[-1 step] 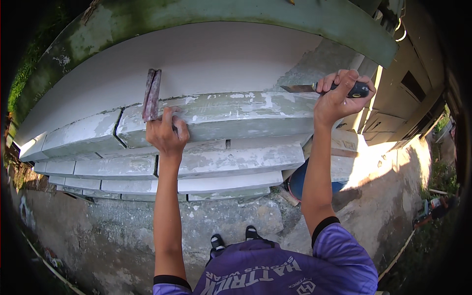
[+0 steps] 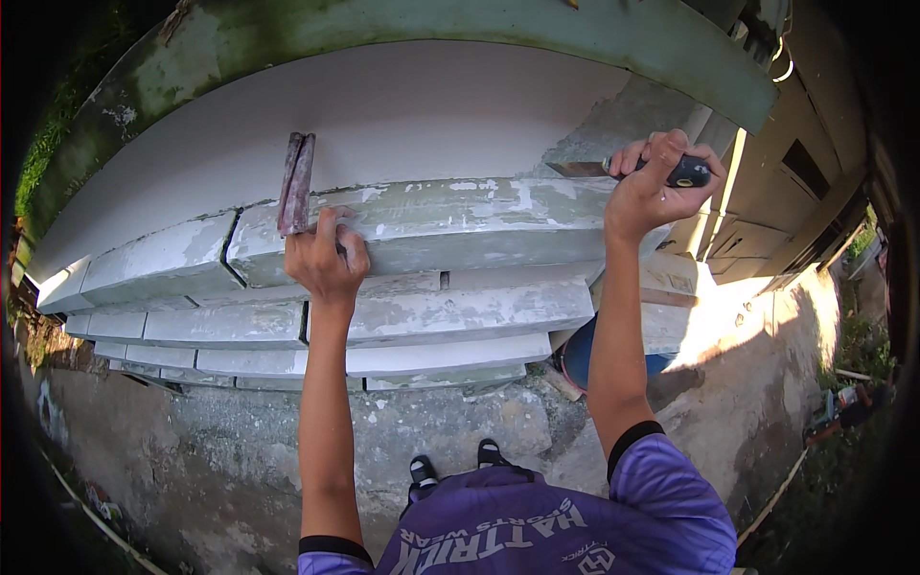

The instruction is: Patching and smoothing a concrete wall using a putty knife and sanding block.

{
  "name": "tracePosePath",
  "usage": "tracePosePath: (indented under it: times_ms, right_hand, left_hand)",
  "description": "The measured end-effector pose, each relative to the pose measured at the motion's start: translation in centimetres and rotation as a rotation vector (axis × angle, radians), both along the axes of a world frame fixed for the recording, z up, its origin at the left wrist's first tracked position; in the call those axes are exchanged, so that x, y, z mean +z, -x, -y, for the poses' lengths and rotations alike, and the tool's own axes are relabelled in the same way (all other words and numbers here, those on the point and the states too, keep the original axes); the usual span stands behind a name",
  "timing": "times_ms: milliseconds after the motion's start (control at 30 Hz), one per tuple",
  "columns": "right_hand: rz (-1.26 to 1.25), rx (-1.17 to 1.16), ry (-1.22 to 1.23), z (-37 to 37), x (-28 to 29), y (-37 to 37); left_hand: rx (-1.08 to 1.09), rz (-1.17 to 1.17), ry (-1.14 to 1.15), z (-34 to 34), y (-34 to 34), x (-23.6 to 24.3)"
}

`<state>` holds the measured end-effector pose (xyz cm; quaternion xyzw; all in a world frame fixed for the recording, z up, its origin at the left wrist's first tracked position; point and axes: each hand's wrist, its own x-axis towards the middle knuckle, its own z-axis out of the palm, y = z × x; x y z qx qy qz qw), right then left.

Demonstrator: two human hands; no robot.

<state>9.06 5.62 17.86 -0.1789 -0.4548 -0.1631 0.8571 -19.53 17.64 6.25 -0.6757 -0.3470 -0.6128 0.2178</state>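
My left hand [image 2: 326, 254] is closed at the lower end of a long, dusty maroon tool [image 2: 294, 180], which lies upright across the edge of a white panel [image 2: 431, 105] and a pale green, white-smeared plank [image 2: 431, 216]. My right hand [image 2: 661, 182] grips a putty knife by its black handle [image 2: 690, 171]. The knife's metal blade [image 2: 575, 169] points left, at a rough grey patch [image 2: 613, 120] on the panel, just above the plank. Similar long planks [image 2: 450, 311] are stacked in steps below, with dark gaps between some pieces.
A weathered green band [image 2: 479, 21] arches over the panel. A blue bucket [image 2: 585, 350] sits under the planks' right end. Beige boards [image 2: 786, 211] stand at the right above sunlit concrete; a power tool [image 2: 839, 412] lies at far right. My sandalled feet [image 2: 455, 460] are below on stained concrete.
My right hand has shifted slightly left and a little upward with the putty knife. My left hand and the maroon tool look unmoved.
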Motion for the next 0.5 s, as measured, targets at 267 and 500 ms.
tracePosePath:
  times_ms: [267, 500]
  right_hand:
    - [-0.092, -0.085, 0.076, -1.6, 0.9, 1.6]
    - [-0.140, -0.119, 0.076, -1.6, 1.8, 1.5]
  left_hand:
    - [0.019, -0.010, -0.006, -0.5, 0.2, -0.8]
    - [0.024, -0.008, -0.001, -0.5, 0.1, -1.1]
